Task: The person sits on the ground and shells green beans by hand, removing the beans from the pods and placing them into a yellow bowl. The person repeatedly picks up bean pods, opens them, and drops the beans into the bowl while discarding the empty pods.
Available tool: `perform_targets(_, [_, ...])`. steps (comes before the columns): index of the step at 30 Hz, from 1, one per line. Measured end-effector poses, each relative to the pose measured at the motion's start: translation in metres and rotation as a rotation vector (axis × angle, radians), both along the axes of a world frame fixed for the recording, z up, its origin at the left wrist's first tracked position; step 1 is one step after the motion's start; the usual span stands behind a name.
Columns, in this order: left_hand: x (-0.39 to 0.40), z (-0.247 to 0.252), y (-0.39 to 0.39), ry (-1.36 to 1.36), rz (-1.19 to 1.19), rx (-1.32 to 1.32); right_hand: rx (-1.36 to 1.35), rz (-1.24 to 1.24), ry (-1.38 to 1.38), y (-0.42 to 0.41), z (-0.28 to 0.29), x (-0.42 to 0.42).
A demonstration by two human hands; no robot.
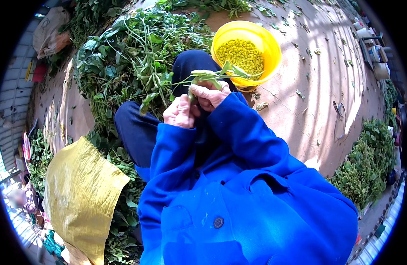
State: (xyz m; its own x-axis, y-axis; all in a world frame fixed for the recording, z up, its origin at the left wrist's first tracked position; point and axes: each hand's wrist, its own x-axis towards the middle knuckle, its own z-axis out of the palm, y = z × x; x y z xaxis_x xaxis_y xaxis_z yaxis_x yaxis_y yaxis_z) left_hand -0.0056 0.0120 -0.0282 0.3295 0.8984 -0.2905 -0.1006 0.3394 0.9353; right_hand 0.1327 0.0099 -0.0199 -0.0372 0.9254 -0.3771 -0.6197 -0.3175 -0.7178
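Note:
Both hands meet above my knees around a small bunch of green bean pods (205, 73) on a stem. My left hand (181, 113) pinches the lower end of a pod. Just above and to its right, my right hand (211, 94) grips the bunch, with several pods sticking out over its fingers. What lies between the fingertips is partly hidden. Beyond my right hand stands a yellow plastic bucket (273, 63), part-filled with shelled green beans (240, 54). A large heap of cut bean plants (124, 59) lies against my left knee.
A yellow woven sheet (84, 198) covers plants at my left. More leafy plants (364, 162) are piled at the right. A wire loop (339, 121) and scattered leaves lie on the concrete floor (289, 119). At the far left sits another person (29, 202).

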Motion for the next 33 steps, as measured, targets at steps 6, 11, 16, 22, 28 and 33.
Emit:
perform_targets(6, [0.002,-0.003,0.006,-0.676,-0.026,-0.409,-0.094,0.02,0.062,-0.004,0.01,0.001])
perform_targets(11, [0.017,0.009,-0.001,-0.38,0.182,-0.267,0.117,-0.092,0.005,-0.012,-0.003,-0.012])
perform_targets(16, [0.015,0.007,-0.003,-0.361,0.183,-0.219,0.06,0.001,-0.14,-0.011,-0.007,-0.01])
perform_targets(22, [0.012,0.002,0.009,-0.388,0.272,-0.332,0.032,-0.058,-0.082,-0.014,0.002,-0.013])
perform_targets(28, [-0.002,-0.01,0.025,-0.568,0.209,-0.314,-0.003,0.043,-0.077,-0.018,0.01,-0.016])
perform_targets(33, [-0.013,-0.005,0.031,-0.578,0.088,-0.196,0.014,0.124,-0.125,-0.016,0.002,-0.013])
